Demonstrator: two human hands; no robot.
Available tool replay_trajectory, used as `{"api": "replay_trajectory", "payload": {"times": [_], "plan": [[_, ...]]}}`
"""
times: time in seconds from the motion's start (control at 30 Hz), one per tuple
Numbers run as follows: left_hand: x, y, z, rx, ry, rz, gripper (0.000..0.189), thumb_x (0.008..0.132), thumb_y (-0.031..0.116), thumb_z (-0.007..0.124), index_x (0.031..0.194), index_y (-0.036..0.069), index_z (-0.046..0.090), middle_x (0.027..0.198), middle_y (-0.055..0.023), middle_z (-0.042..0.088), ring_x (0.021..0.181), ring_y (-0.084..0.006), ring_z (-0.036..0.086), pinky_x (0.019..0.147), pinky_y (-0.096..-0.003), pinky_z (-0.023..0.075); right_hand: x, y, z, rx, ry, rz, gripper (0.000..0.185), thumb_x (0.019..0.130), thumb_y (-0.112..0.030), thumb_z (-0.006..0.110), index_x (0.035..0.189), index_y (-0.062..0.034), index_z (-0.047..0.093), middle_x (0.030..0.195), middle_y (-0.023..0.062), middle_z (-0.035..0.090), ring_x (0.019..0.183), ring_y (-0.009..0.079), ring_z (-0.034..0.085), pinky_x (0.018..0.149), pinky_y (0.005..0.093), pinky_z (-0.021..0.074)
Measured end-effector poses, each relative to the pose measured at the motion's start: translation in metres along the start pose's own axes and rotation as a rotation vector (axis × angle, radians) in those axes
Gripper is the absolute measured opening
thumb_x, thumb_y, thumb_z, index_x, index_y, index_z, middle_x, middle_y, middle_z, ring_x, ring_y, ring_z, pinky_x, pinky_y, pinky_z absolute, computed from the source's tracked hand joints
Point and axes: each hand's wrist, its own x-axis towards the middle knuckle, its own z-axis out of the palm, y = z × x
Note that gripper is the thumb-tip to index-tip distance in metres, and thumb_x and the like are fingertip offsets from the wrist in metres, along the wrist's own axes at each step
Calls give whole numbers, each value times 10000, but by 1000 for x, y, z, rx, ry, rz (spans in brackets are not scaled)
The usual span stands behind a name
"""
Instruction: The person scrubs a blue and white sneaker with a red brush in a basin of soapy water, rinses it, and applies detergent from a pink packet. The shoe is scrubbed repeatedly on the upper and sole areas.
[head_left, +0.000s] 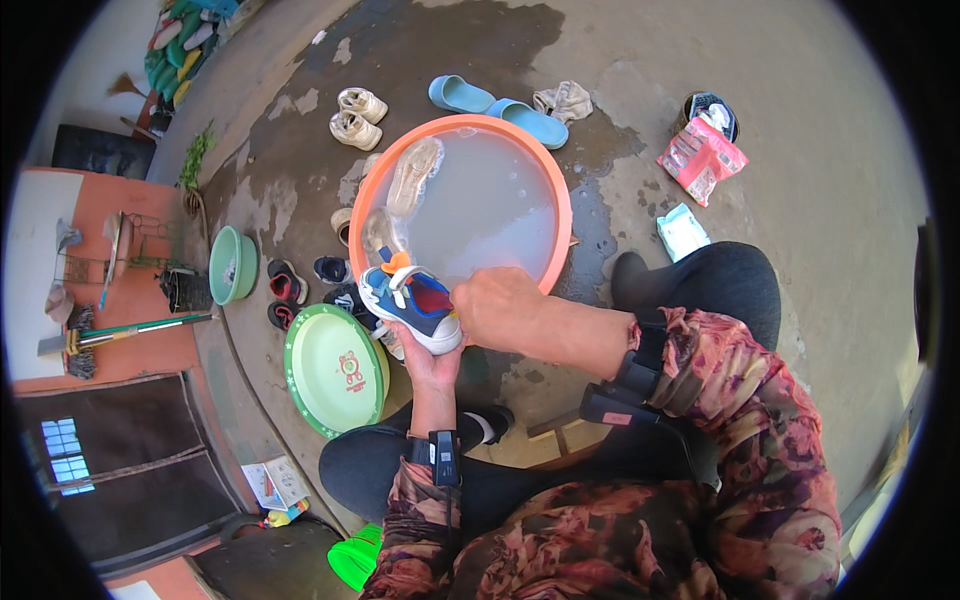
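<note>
My left hand (429, 363) holds a small blue and white child's sneaker (412, 304) from below, over the near left rim of an orange plastic basin (564, 225). The sneaker has white straps and an orange piece at one end. Closed into a fist, my right hand (496, 306) is against the shoe's opening at its right side; whether its fingers grip anything is hidden. Cloudy, soapy water fills much of the basin. A pale shoe (414, 176) lies in it with the sole up, and another pale shoe (384, 231) is below that one, at the left wall.
Beside the basin's left are a green-rimmed basin (337, 375), dark red-lined shoes (286, 283) and a small green tub (234, 266). White shoes (356, 120), blue slides (529, 124) and a cloth (564, 101) lie beyond. A pink packet (701, 161) and a pale packet (682, 231) are right.
</note>
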Motion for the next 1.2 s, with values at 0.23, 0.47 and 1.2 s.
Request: {"api": "replay_trajectory", "payload": {"times": [0.23,0.47,1.2], "plan": [[-7,-13,3,69,116,-53,669,978,664,239,1447,218,408,1453,-56,476,1347,-314,432,1068,-557,369,21,-7,9,240,49,159,183,802,-144,633,921,-19,694,855,183,710,842,357,701,707,422,561],[-4,3,0,126,85,101,692,971,677,211,1472,227,370,1485,-59,436,1351,-331,420,1052,-577,379,10,3,-6,161,-53,88,178,795,-68,617,931,-14,718,868,222,701,868,380,691,747,444,556],[-22,80,69,241,35,-73,557,1004,594,319,1326,176,498,1227,-70,613,1057,-289,581,748,-475,503,42,-25,-41,230,213,-1,158,747,-125,694,830,9,699,810,219,694,787,373,692,684,441,551]]}}
